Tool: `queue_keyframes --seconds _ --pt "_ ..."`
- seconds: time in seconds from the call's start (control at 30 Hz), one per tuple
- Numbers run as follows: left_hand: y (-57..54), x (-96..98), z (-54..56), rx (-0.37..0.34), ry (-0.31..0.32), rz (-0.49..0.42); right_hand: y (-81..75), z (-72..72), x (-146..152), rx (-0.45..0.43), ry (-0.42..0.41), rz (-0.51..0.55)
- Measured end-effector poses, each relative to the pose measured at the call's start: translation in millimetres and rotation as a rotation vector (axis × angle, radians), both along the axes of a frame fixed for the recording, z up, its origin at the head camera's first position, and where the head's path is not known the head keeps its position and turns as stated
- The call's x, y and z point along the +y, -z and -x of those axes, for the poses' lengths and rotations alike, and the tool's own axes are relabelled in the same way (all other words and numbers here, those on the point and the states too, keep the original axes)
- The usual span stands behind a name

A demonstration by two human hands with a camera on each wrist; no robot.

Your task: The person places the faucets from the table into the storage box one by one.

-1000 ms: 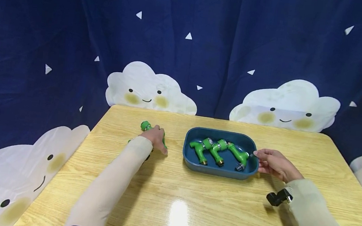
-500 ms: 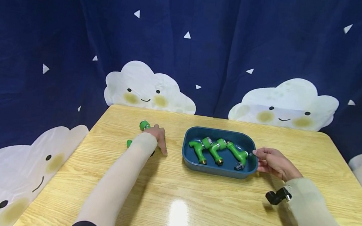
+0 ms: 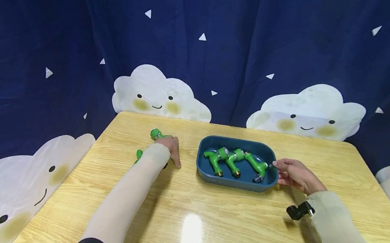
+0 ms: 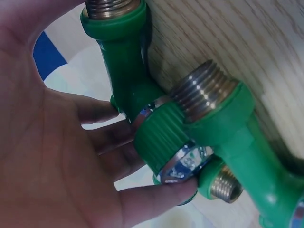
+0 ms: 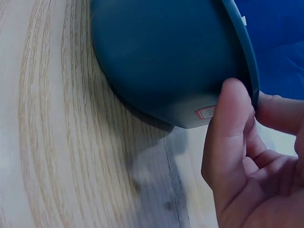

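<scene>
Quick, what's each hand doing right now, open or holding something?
Left hand: touching a green fitting; can't tell whether it's gripped.
Right hand: closed, pinching the blue tub.

A dark blue curtain (image 3: 234, 58) with white triangles (image 3: 202, 37) is hanging beyond the far edge of the tabletop (image 3: 241, 223). Smiling white clouds (image 3: 313, 101) are showing near both far corners, and another cloud (image 3: 10, 188) is lining its left edge.

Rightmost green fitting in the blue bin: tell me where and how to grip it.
I'd grip this fitting around its straight green midsection, coming from above and pinching across its long sides. It lies slantwise, its far end close to the middle fitting, and the walls of the blue bin would likely hinder a low sideways approach.
</scene>
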State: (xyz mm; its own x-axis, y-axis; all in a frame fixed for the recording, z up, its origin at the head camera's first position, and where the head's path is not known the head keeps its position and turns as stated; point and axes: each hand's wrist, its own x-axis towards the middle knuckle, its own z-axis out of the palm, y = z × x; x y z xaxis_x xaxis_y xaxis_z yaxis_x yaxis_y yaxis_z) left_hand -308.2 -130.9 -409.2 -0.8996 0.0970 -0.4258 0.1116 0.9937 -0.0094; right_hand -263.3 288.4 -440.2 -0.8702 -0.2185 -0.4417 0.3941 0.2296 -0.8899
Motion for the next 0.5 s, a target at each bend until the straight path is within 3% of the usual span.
queue_keyframes --seconds 0.2,0.37,0.5 --pt "7.1 -1.5 0.5 0.022 0.019 -0.024 4.1 -0.2 1.9 0.004 -0.021 0.004" --pt "19.9 -7.9 6.8 0.049 0.042 0.004 6.0 -0.8 2.8 -0.007 -0.032 0.017" --pt "23.0 -12.3 11.5 0.062 0.028 0.005 3.1 0.9 1.4 -0.002 -0.027 0.007"
